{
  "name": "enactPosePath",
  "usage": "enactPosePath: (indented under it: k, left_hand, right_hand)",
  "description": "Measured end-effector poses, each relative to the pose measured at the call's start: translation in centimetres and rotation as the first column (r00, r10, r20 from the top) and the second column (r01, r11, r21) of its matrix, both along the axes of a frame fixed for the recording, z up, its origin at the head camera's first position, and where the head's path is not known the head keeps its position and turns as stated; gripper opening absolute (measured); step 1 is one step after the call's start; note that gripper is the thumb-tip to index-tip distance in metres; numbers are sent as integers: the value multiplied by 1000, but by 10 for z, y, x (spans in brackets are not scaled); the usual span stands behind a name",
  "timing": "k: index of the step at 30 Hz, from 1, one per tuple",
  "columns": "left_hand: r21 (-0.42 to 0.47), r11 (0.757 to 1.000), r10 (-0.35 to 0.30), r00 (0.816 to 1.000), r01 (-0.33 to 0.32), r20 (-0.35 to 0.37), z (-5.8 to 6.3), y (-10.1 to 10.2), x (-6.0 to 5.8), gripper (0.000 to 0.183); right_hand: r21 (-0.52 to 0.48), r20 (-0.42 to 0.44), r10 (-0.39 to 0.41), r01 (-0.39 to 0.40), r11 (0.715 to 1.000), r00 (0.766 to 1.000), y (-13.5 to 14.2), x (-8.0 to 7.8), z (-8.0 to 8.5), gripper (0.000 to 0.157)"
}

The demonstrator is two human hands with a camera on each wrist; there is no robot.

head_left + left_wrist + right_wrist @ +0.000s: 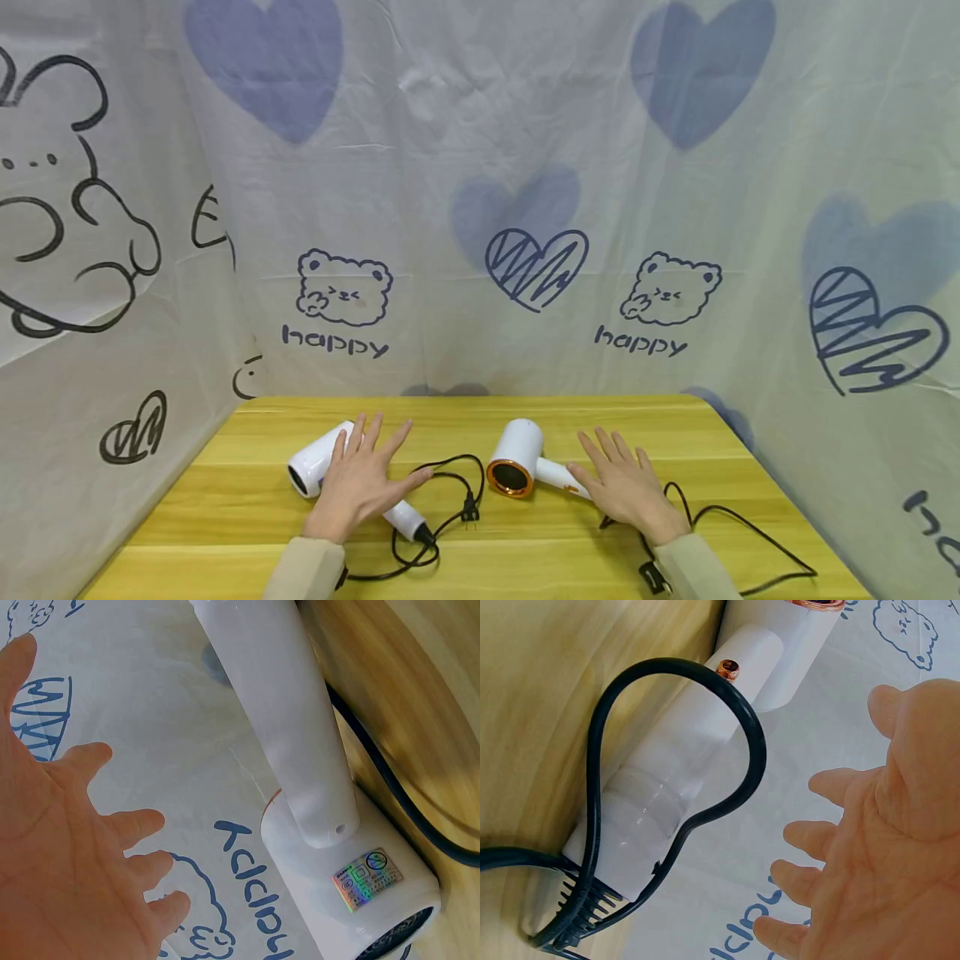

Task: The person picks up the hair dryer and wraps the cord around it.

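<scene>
Two white hair dryers lie on the wooden table. Over the left hair dryer (318, 458) my left hand (358, 485) is held flat with fingers spread, covering part of its body and handle. In the left wrist view, a gap shows between that hand (67, 847) and the dryer's handle (289, 712). The right hair dryer (522, 440) has a copper-coloured nozzle ring, and its handle runs under my right hand (632, 492), also spread. The right wrist view shows this hand (892, 832) apart from the handle (675, 757). Both hands hold nothing.
A black cord with a two-pin plug (469, 507) loops beside the left dryer. Another black cord (750, 521) curls near the right forearm, its plug end (654, 577) by the sleeve. Printed white curtains (450, 350) enclose the table's (637, 417) back and sides.
</scene>
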State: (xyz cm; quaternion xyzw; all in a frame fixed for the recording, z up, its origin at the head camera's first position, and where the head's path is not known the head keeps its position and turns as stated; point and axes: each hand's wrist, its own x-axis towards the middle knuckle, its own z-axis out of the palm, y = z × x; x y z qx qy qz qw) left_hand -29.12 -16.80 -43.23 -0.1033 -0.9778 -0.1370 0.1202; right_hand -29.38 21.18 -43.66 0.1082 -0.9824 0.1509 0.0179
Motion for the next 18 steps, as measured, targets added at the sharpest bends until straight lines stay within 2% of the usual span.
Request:
enactPosePath:
  k: [7,13,18]
  left_hand:
    - [6,1000,11,1000,-11,27,-2,2,-1,80]
    - [-3,999,35,999,-35,22,-5,11,-11,73]
    - [-15,1000,21,1000,-21,12,-13,24,-17,72]
  right_hand:
    - [-6,18,2,-2,1000,1000,-1,-1,0,68]
    - [3,11,4,-4,1000,1000,1,-3,2,66]
    - [-6,55,10,-10,1000,998,5,1,2,65]
